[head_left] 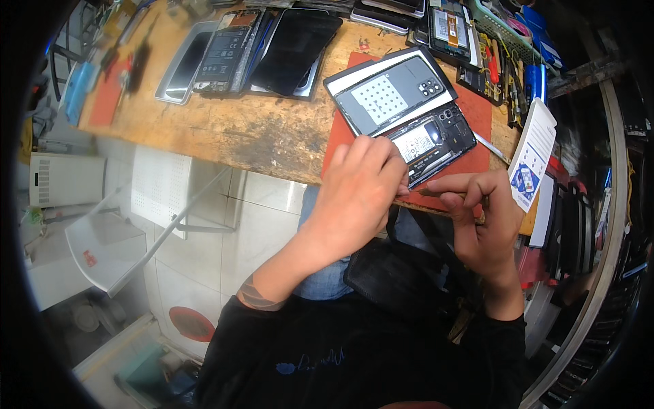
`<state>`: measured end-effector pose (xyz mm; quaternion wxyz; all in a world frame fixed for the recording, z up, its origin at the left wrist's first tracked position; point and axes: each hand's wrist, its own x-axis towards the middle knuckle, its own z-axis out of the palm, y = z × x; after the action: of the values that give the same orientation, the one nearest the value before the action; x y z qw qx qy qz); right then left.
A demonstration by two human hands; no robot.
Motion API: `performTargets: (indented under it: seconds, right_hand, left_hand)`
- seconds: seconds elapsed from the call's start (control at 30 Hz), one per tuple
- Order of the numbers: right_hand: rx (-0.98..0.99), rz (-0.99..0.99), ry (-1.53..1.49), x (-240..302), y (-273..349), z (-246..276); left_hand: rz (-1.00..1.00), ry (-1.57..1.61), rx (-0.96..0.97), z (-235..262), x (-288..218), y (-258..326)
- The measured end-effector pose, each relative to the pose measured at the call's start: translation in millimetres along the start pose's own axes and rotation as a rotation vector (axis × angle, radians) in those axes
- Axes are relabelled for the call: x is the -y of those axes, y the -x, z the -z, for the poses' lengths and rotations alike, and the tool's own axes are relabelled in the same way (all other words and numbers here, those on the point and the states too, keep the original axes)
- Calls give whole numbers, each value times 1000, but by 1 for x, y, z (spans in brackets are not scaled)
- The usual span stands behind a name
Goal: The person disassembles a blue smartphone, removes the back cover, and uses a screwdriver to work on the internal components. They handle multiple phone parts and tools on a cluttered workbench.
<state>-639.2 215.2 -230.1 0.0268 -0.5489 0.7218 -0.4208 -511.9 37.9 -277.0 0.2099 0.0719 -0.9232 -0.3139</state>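
Observation:
An opened phone point(436, 140) with its insides showing lies on a red mat point(477, 109) at the bench's near edge. My left hand point(357, 191) rests on the phone's near end, fingers curled over it. My right hand point(480, 218) is closed around a thin tool point(443, 193) whose tip points left toward the phone's near edge. A removed dark back cover point(388, 92) lies just beyond the phone on the same mat.
Several other phones and a dark tablet point(296, 48) lie across the worn wooden bench point(231, 129). Screwdrivers and tools point(504, 68) crowd the right side. A white box point(533, 160) leans at the right edge. A white plastic chair point(136, 218) stands on the tiled floor at left.

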Motion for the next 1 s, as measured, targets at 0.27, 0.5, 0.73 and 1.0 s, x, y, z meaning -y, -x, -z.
performTargets:
  seconds: [0.27,0.5,0.73,1.0]
  right_hand:
    - [-1,-21,-80,-3,-2,-11]
    - [23,13,-48,-4,-5,-15]
    - [76,27,-40,-3,-6,-13]
    - [143,51,-25,3,-13,-12]
  left_hand:
    - [15,10,-273,12,31,-14]
    - [23,-135,-349,4,51,-28]
    - [-8,-136,-404,-3,58,-31]
    - [-29,1,-377,3,56,-24]
